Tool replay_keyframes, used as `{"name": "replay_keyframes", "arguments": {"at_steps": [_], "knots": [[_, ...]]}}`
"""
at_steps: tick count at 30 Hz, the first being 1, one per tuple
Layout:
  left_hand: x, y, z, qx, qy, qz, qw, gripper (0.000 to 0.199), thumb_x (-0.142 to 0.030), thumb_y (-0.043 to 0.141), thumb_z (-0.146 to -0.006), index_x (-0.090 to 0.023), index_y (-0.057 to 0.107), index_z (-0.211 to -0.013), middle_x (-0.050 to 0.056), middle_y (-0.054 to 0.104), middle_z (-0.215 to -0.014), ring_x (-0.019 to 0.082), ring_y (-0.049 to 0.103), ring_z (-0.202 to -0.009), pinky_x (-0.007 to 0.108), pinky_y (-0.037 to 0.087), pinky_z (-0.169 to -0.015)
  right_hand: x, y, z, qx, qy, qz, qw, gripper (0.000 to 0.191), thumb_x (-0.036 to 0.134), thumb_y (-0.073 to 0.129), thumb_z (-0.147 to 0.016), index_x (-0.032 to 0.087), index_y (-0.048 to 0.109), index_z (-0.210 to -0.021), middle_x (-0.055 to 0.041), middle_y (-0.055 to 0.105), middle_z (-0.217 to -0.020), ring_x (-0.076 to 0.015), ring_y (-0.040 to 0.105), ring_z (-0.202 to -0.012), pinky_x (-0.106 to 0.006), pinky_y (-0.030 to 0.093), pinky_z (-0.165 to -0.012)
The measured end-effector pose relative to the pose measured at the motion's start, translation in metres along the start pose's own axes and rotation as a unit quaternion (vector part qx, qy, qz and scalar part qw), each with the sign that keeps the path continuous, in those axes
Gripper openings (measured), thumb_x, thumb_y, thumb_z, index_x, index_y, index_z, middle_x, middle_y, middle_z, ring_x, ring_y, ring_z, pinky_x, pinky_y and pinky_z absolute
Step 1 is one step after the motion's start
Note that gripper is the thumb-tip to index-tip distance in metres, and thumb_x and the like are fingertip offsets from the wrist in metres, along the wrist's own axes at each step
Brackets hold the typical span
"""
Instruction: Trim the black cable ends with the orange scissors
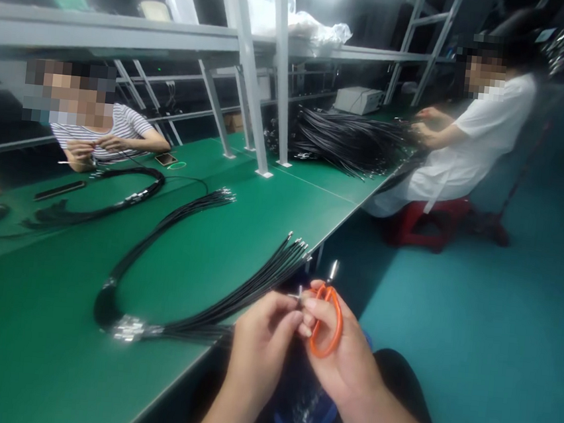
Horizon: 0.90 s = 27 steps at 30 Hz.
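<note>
Orange-handled scissors [326, 335] rest in my right hand [343, 350], their short metal blades pointing up and away. My right thumb and fingers also meet at a small metallic piece [298, 297], too small to make out clearly. My left hand [268, 330] is closed in a pinch at that same piece, its fingertips touching those of my right hand. Just left of my hands, a curved bundle of black cables [233, 303] with silver tips lies on the green table [182, 255], wrapped with something clear and shiny near its bend.
A blue bin [309, 420] with small shiny pieces is below my hands. White shelf posts [258, 89] stand on the table. A person in stripes [121, 123] sits across at left, near another cable bundle [149, 192]. A person in white [490, 125] sits at right by a large cable pile [343, 137].
</note>
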<state>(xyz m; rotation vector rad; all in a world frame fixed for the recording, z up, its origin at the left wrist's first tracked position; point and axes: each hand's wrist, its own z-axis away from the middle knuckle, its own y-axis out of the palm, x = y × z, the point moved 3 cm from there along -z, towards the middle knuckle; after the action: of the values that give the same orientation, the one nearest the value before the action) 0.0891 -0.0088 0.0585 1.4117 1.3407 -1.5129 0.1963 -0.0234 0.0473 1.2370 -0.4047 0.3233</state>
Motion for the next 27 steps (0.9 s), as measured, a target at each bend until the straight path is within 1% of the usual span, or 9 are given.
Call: {"name": "replay_keyframes", "arguments": {"at_steps": [2,5,10,13,16,19,21,24,27], "knots": [[0.003,0.001,-0.001,-0.010,-0.009,0.020,1.000,0.009,-0.022,0.058,-0.087,-0.017,0.060,-0.080,-0.001,0.063,-0.072,0.013,0.058,-0.065,0.021,0.045,-0.063,0.001,0.000,0.000,0.003,-0.014,0.039,0.999,0.025,0.010,0.065,-0.075,0.016,0.051,-0.095,0.0008,0.057,-0.070,-0.0071,0.049,-0.053,-0.018,0.040,-0.049],[0.004,0.002,-0.003,0.003,-0.017,0.035,0.999,0.011,-0.022,0.059,-0.085,-0.016,0.060,-0.076,-0.001,0.060,-0.068,0.011,0.054,-0.061,0.019,0.042,-0.057,0.006,0.001,-0.001,0.005,-0.064,0.111,0.992,0.031,0.018,0.069,-0.077,0.018,0.049,-0.099,0.0005,0.060,-0.077,-0.0037,0.045,-0.047,-0.016,0.035,-0.045],[0.002,-0.001,-0.003,0.014,-0.030,0.089,0.995,0.011,-0.024,0.062,-0.083,-0.015,0.061,-0.075,-0.002,0.056,-0.064,0.009,0.047,-0.054,0.017,0.038,-0.051,0.007,0.000,-0.005,0.033,-0.071,0.121,0.990,0.028,0.013,0.066,-0.077,0.020,0.047,-0.096,0.0063,0.052,-0.067,-0.0031,0.041,-0.046,-0.015,0.032,-0.045],[0.003,-0.004,-0.003,0.012,-0.049,0.123,0.991,0.013,-0.025,0.065,-0.081,-0.015,0.060,-0.075,-0.002,0.054,-0.065,0.008,0.044,-0.053,0.016,0.037,-0.050,0.010,-0.007,-0.003,0.015,-0.105,0.164,0.981,0.027,0.014,0.064,-0.078,0.022,0.047,-0.098,0.0062,0.053,-0.069,-0.0042,0.043,-0.048,-0.016,0.034,-0.045],[0.003,-0.004,-0.004,0.015,-0.056,0.128,0.990,0.017,-0.026,0.065,-0.080,-0.013,0.058,-0.072,-0.002,0.052,-0.063,0.007,0.043,-0.053,0.016,0.036,-0.050,0.016,-0.011,0.002,-0.002,-0.196,0.284,0.939,0.030,0.018,0.066,-0.079,0.024,0.049,-0.102,0.0026,0.062,-0.085,-0.0053,0.048,-0.054,-0.016,0.040,-0.049],[0.002,-0.003,-0.003,0.024,-0.055,0.124,0.990,0.017,-0.026,0.065,-0.081,-0.013,0.058,-0.072,-0.002,0.052,-0.063,0.008,0.043,-0.053,0.017,0.036,-0.050,0.019,-0.009,0.007,0.029,-0.251,0.397,0.882,0.032,0.018,0.068,-0.078,0.025,0.050,-0.104,-0.0008,0.065,-0.100,-0.0078,0.057,-0.067,-0.019,0.048,-0.062],[0.002,-0.002,-0.003,0.027,-0.053,0.118,0.991,0.017,-0.027,0.064,-0.082,-0.013,0.059,-0.074,-0.001,0.054,-0.065,0.009,0.044,-0.054,0.018,0.036,-0.051,0.018,-0.007,0.009,0.044,-0.274,0.440,0.854,0.027,0.017,0.066,-0.079,0.026,0.052,-0.101,0.0001,0.066,-0.094,-0.0100,0.061,-0.074,-0.020,0.050,-0.066],[0.002,-0.002,-0.002,0.030,-0.052,0.113,0.992,0.017,-0.027,0.064,-0.082,-0.013,0.059,-0.074,0.000,0.054,-0.066,0.009,0.044,-0.055,0.019,0.037,-0.051,0.016,-0.006,0.010,0.028,-0.330,0.487,0.808,0.019,0.017,0.062,-0.082,0.026,0.055,-0.096,0.0019,0.066,-0.083,-0.0114,0.064,-0.075,-0.019,0.052,-0.065],[0.002,-0.001,0.000,0.029,-0.050,0.112,0.992,0.017,-0.026,0.064,-0.082,-0.013,0.058,-0.072,-0.001,0.053,-0.064,0.009,0.044,-0.054,0.019,0.037,-0.051,0.012,-0.008,0.013,0.010,-0.400,0.532,0.746,0.027,0.012,0.063,-0.078,0.026,0.055,-0.099,0.0019,0.067,-0.085,-0.0120,0.066,-0.076,-0.018,0.052,-0.064]]}}
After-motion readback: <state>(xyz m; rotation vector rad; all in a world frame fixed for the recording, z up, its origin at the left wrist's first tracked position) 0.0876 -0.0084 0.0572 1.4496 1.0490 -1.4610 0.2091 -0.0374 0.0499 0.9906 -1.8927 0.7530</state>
